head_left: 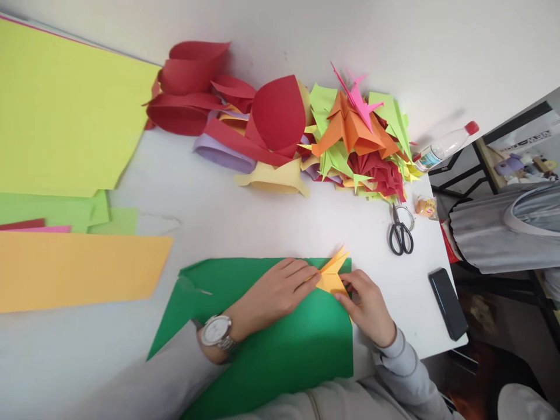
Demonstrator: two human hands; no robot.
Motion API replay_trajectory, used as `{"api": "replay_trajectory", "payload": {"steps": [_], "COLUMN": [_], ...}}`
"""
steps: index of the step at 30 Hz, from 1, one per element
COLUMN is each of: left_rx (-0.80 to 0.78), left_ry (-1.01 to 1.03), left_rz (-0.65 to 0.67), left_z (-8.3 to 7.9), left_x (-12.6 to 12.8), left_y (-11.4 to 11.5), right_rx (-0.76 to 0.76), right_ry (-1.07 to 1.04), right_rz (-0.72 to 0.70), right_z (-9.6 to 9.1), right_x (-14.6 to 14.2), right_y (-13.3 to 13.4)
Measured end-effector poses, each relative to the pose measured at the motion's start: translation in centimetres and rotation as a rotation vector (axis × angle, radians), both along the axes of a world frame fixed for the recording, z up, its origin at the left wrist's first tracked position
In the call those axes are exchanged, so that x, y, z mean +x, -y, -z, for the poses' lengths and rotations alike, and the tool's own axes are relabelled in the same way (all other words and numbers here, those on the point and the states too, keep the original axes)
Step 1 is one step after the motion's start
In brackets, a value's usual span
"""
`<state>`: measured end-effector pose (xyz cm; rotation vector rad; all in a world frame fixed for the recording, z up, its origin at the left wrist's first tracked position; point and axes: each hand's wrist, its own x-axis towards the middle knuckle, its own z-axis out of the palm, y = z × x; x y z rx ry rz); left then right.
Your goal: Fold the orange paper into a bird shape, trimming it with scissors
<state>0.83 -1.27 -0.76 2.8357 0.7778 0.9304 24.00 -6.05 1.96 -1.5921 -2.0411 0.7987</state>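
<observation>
A small folded orange paper piece (331, 276) lies on a large green sheet (280, 344) in front of me. My left hand (275, 291), with a silver watch on its wrist, presses its fingertips together on the piece's left side. From the right, my right hand (366, 305) pinches the lower right edge of the same orange piece. Both hands rest on the green sheet, and pointed flaps of the piece stick up between them.
A heap of folded paper figures and curled red strips (306, 134) lines the wall. Black scissors (400, 233), a dark phone (447, 303) and a plastic bottle (444, 146) lie at the right. Yellow-green (65, 111) and orange sheets (79, 271) cover the left. The table edge runs at the right.
</observation>
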Motion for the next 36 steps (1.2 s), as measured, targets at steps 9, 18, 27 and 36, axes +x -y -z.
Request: {"api": "replay_trajectory", "payload": {"steps": [9,18,27,36], "left_rx": [-0.12,-0.191,-0.26,-0.099], "left_ry": [0.256,0.286,0.35,0.261], "left_rz": [-0.007,0.059,0.015,0.145], "left_z": [-0.2,-0.2,-0.8,-1.4], "left_x": [0.6,0.5,0.7,0.0], "left_y": [0.6,1.2,1.6,1.6], "right_rx": [0.171,0.151,0.179,0.113], "right_ry": [-0.1,-0.09,-0.056,-0.08], "right_rz": [-0.03,-0.111,-0.197,-0.054], "right_z": [0.4,0.7,-0.1,0.4], "right_x": [-1.2,-1.1,-1.3,-1.6], "right_y": [1.0,1.2,0.9,0.6]}}
